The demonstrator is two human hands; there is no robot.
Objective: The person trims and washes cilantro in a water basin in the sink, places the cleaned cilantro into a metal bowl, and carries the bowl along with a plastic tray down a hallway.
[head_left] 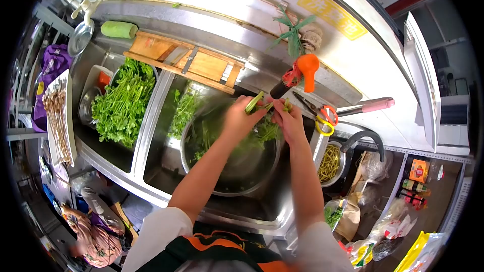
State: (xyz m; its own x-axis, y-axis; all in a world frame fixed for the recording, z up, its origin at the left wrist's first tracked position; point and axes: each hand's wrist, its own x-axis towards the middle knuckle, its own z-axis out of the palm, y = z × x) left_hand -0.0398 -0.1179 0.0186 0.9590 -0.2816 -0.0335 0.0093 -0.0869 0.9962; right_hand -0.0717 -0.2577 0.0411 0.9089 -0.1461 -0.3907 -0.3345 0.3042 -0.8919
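Green stems [254, 103] are gripped in both hands, the left [241, 118] and the right [288, 120], fingers closed around them. From my view, they sit above the round metal basin [229, 171] in the steel sink [159, 163].

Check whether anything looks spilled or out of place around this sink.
Nothing looks damaged, but some leafy greens lie outside the big metal basin, as if strayed. A small green scrap also sits alone on the ledge behind the sink.
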